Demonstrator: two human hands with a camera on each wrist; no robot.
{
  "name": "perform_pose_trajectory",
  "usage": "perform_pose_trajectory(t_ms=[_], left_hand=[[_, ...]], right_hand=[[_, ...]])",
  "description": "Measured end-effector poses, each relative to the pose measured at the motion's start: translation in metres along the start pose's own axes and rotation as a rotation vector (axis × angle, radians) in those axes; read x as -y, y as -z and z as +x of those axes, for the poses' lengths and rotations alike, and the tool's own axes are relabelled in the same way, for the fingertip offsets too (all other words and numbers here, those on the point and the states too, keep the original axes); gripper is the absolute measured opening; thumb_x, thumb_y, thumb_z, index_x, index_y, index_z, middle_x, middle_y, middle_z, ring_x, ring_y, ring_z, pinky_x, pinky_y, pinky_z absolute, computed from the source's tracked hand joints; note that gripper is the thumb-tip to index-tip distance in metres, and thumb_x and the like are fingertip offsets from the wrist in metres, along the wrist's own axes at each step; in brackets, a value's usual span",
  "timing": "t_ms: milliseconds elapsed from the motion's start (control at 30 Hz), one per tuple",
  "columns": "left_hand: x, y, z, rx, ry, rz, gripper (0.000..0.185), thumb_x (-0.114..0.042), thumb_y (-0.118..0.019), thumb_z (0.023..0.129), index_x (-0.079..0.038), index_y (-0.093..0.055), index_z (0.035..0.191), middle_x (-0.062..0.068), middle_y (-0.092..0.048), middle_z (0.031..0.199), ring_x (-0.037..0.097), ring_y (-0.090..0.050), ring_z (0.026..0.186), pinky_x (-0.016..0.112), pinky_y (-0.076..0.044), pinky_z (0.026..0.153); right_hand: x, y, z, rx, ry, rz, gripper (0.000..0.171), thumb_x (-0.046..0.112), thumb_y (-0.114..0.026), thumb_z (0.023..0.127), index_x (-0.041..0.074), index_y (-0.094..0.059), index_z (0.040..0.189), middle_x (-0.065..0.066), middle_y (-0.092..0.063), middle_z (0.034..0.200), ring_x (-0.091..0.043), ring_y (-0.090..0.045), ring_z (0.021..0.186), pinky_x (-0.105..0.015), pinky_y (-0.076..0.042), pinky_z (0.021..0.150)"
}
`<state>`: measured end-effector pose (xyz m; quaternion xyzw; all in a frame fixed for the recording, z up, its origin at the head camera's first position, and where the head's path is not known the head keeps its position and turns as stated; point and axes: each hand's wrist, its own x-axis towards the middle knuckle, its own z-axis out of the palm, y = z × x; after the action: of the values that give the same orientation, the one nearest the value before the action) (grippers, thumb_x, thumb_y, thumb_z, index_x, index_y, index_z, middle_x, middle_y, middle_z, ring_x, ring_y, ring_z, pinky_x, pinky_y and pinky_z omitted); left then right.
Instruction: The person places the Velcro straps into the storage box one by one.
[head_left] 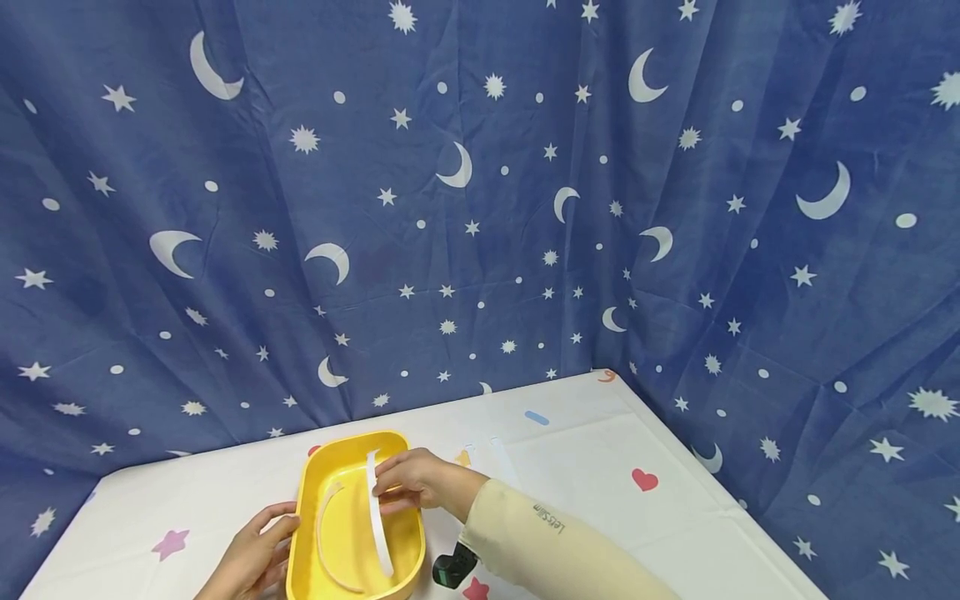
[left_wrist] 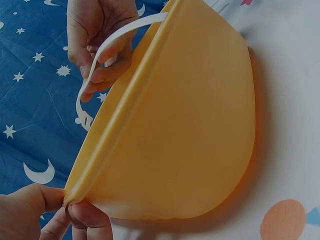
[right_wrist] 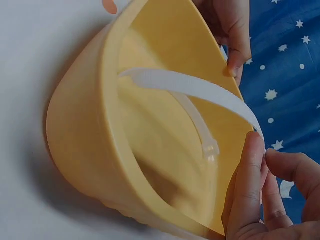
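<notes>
A yellow plastic tub [head_left: 352, 533] stands on the table. At its left side my left hand [head_left: 255, 554] grips the rim, with thumb and fingers on either side of the edge in the left wrist view. My right hand [head_left: 420, 479] reaches over the tub and pinches a white, ribbed plastic strap [right_wrist: 200, 91] between thumb and fingers. That strap bows in a curve across the tub's opening. Inside the tub lies a second, paler curved strap [head_left: 321, 533], which shows a small blocky end in the right wrist view.
A white tablecloth [head_left: 577, 483] printed with hearts and stars covers the table. Blue curtains [head_left: 480, 217] with moons and stars hang behind it and to the right. A small black object [head_left: 453, 568] shows below the right sleeve [head_left: 551, 533].
</notes>
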<state>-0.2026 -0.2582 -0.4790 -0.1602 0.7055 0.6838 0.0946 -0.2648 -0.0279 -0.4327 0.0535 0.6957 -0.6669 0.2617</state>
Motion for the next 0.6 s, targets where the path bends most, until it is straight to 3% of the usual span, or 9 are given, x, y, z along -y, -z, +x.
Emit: perform_pose_trajectory(t_ms=[300,600], left_hand=[[0.001,0.0,0.001,-0.01,-0.012,0.01,0.045,-0.018,-0.055,0.099,0.004,-0.04,0.136,0.007,-0.063,0.096,0.014,-0.064,0.076,0.029,-0.058,0.065],[0.001,0.002,0.003,-0.009,0.002,0.018,0.047,-0.018,-0.055,0.098,0.003,-0.039,0.137,0.008,-0.064,0.098,0.014,-0.064,0.077,0.03,-0.059,0.067]], right_hand=[[-0.005,-0.01,-0.001,-0.01,0.007,0.012,0.021,-0.013,-0.071,0.078,0.001,-0.068,0.094,-0.009,-0.062,0.081,-0.021,-0.068,0.072,-0.042,-0.058,0.074],[-0.009,-0.025,0.002,-0.077,0.025,-0.041,0.018,-0.013,-0.072,0.077,0.002,-0.071,0.088,-0.008,-0.063,0.077,-0.019,-0.068,0.067,-0.04,-0.06,0.069]])
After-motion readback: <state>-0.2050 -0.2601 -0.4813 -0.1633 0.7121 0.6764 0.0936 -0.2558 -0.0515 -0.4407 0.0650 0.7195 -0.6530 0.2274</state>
